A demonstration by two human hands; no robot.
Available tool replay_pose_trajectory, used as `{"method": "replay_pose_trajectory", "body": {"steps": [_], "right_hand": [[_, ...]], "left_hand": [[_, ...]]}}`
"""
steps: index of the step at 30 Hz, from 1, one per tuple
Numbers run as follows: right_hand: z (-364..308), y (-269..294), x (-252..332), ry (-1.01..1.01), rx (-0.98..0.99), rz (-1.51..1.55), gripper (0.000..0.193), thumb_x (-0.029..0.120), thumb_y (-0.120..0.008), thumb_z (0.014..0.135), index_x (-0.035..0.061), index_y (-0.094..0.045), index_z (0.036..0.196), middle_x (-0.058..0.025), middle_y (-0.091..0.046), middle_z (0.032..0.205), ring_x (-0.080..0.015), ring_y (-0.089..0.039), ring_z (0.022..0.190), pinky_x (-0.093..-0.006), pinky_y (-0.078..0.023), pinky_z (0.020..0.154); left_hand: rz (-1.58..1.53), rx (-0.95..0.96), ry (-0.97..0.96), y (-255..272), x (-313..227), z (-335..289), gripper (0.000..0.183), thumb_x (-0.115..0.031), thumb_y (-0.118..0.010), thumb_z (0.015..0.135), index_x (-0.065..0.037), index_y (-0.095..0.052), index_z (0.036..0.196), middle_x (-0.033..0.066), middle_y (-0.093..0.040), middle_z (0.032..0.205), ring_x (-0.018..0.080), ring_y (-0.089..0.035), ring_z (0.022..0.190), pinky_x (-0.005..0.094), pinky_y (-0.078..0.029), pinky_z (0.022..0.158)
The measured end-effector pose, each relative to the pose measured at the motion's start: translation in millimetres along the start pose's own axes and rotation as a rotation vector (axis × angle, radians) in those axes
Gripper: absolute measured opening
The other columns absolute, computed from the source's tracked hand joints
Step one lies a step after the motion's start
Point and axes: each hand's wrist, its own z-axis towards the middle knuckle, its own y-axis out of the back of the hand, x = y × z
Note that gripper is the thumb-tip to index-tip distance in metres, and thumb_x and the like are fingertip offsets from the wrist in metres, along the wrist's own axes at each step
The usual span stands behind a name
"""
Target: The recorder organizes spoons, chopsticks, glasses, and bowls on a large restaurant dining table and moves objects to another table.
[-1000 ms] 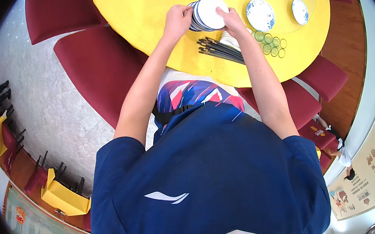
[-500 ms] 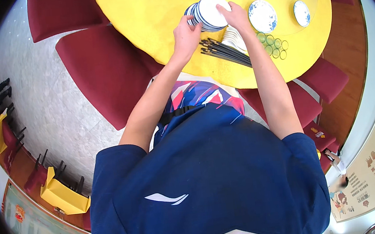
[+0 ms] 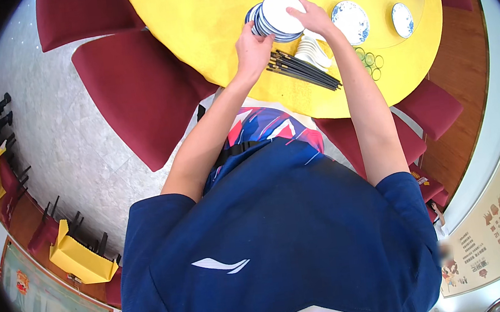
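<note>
A stack of small white plates (image 3: 281,14) with blue rims is held between my two hands over the yellow-covered table. My left hand (image 3: 254,49) grips the stack's near left side, fingers curled on the plate edges. On the right, my right hand (image 3: 312,18) pinches the rim of the top plate, its thumb lying on the white face. Right below the stack are a bundle of black chopsticks (image 3: 303,71) and a nested pile of white soup spoons (image 3: 313,52). Green-tinted glasses (image 3: 371,61) stand together, partly hidden by my right forearm.
Blue-patterned plates (image 3: 350,22) are set around the round yellow tablecloth (image 3: 204,14), with another plate (image 3: 403,20) farther right. Dark red chairs (image 3: 134,95) ring the table. Yellow-covered furniture (image 3: 81,253) stands at the lower left.
The stack has barely shifted, its top plate sliding slightly left. My left hand's fingers have moved further under the stack's near edge. My right forearm now covers more of the glasses.
</note>
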Motion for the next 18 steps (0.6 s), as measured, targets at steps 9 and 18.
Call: {"method": "replay_pose_trajectory", "body": {"steps": [9, 18], "right_hand": [[-17.7, 4.6, 7.5, -0.135, 0.201, 0.020, 0.059, 0.052, -0.059, 0.087, 0.0046, -0.063, 0.122, -0.0185, -0.070, 0.103, -0.0291, -0.066, 0.104, -0.0380, -0.052, 0.089], [-37.4, -7.4, 8.6, -0.353, 0.329, 0.859, 0.054, 0.033, -0.066, 0.090, -0.0003, -0.049, 0.130, -0.0163, -0.061, 0.118, -0.0248, -0.066, 0.098, -0.0349, -0.061, 0.074]], "left_hand": [[-0.119, 0.040, 0.058, 3.2, 11.1, 0.8, 0.059, -0.009, -0.068, 0.087, 0.010, -0.041, 0.137, 0.0163, -0.071, 0.083, 0.0180, -0.071, 0.075, 0.0277, -0.057, 0.066], [0.023, 0.011, 0.034, 18.3, 6.3, 24.2, 0.030, -0.014, -0.061, 0.087, 0.008, -0.063, 0.108, 0.0199, -0.069, 0.075, 0.0293, -0.070, 0.069, 0.0382, -0.054, 0.069]]}}
